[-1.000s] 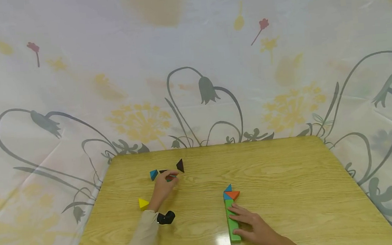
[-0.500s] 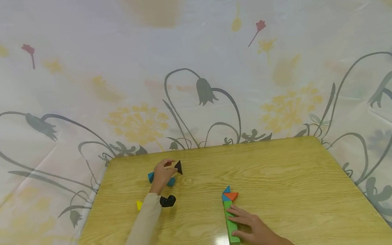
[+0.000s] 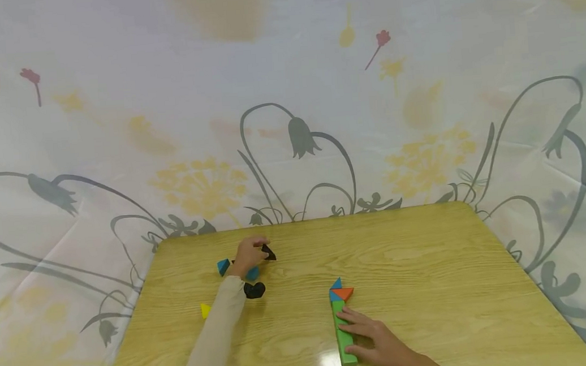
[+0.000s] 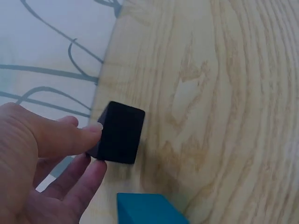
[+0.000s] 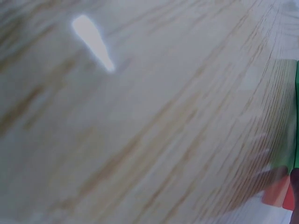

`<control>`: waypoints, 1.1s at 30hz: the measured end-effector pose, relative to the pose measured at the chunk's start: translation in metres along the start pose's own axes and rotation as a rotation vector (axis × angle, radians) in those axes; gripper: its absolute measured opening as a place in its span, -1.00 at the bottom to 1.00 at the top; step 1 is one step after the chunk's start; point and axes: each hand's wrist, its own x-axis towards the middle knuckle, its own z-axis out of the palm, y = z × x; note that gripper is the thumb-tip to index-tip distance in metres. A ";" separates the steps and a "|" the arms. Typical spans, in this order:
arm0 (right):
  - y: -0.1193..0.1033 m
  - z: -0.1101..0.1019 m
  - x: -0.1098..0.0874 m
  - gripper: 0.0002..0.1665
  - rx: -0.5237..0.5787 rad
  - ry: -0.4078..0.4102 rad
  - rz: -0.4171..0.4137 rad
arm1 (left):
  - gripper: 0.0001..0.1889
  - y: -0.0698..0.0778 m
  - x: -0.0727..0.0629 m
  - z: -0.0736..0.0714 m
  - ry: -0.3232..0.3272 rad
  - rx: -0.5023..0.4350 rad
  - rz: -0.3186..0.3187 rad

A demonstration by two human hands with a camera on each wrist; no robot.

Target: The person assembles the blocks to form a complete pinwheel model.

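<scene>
In the head view my left hand [image 3: 249,255] pinches a black triangular block [image 3: 269,253] near the table's back left. The left wrist view has thumb and fingertips on that black block [image 4: 122,134], a blue block [image 4: 147,209] just below it. My right hand [image 3: 381,338] rests its lightly bent fingers on a row of green blocks [image 3: 342,343], thumb toward the near end. At the row's far end lie an orange triangle [image 3: 344,293] and two blue pieces [image 3: 336,284]. The green row [image 5: 297,116] barely enters the right wrist view.
Around my left hand lie a blue block [image 3: 223,266], another blue block [image 3: 252,273] and a partly hidden dark piece. A yellow block [image 3: 205,310] shows beside the left sleeve [image 3: 213,336]. The wooden table [image 3: 431,264] ends at a flower-patterned cloth [image 3: 419,83].
My left hand has moved away from the blue blocks to the black triangular block, taken hold of it and turned it. The right hand has stayed on the green row.
</scene>
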 end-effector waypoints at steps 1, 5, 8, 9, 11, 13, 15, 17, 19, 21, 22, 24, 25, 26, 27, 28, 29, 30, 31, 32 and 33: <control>0.000 0.000 0.000 -0.50 -0.003 0.001 0.001 | -0.64 -0.001 -0.001 0.001 -0.002 0.001 0.003; -0.004 0.000 0.002 -0.50 -0.011 0.005 0.010 | -0.65 0.000 -0.009 0.008 -0.007 -0.008 -0.016; -0.009 -0.001 0.004 -0.51 -0.004 0.013 0.005 | -0.63 0.002 -0.014 0.014 -0.008 0.007 -0.031; -0.011 -0.001 0.004 -0.52 0.001 0.015 0.002 | -0.63 0.002 -0.015 0.016 -0.009 0.015 -0.028; -0.012 -0.001 0.005 -0.53 0.008 0.020 -0.002 | -0.63 0.004 -0.018 0.019 -0.008 0.025 -0.024; -0.011 -0.002 0.004 -0.52 0.002 0.016 -0.005 | -0.65 0.007 -0.021 0.021 -0.009 0.027 -0.018; -0.009 -0.002 0.003 -0.52 -0.006 0.012 -0.003 | -0.68 0.009 -0.023 0.024 -0.012 0.036 -0.002; -0.006 -0.002 0.001 -0.50 -0.006 0.006 -0.003 | -0.72 0.011 -0.025 0.026 -0.012 0.054 0.010; -0.003 -0.002 0.000 -0.50 0.000 0.004 -0.003 | -0.74 0.011 -0.026 0.028 -0.018 0.093 0.038; -0.001 -0.002 -0.001 -0.49 0.004 0.002 -0.003 | -0.73 0.010 -0.026 0.030 -0.021 0.125 0.067; -0.001 -0.002 -0.001 -0.49 0.004 0.003 -0.001 | -0.71 0.010 -0.026 0.031 -0.028 0.137 0.083; -0.004 -0.002 0.000 -0.50 0.000 0.007 0.002 | -0.65 0.010 -0.026 0.033 -0.048 0.146 0.112; -0.007 -0.003 0.001 -0.51 0.000 0.008 0.002 | -0.62 0.010 -0.025 0.034 -0.058 0.144 0.124; -0.011 -0.004 0.002 -0.51 -0.001 0.012 0.001 | -0.58 0.011 -0.025 0.034 -0.072 0.141 0.133; -0.015 -0.005 0.004 -0.52 0.001 0.014 -0.002 | -0.56 0.011 -0.025 0.034 -0.086 0.135 0.139; -0.020 -0.007 0.006 -0.53 0.006 0.017 -0.004 | -0.53 0.011 -0.025 0.034 -0.098 0.126 0.139; -0.024 -0.008 0.008 -0.53 0.008 0.017 -0.009 | -0.51 0.012 -0.025 0.034 -0.107 0.113 0.138; -0.028 -0.010 0.009 -0.54 0.013 0.016 -0.011 | -0.49 0.011 -0.025 0.034 -0.116 0.099 0.135; -0.031 -0.011 0.010 -0.54 0.016 0.014 -0.013 | -0.48 0.011 -0.025 0.034 -0.123 0.090 0.136; -0.032 -0.012 0.011 -0.54 0.014 0.014 -0.015 | -0.47 0.010 -0.026 0.034 -0.129 0.072 0.131; -0.034 -0.013 0.012 -0.54 0.014 0.013 -0.016 | -0.46 0.008 -0.026 0.034 -0.133 0.055 0.133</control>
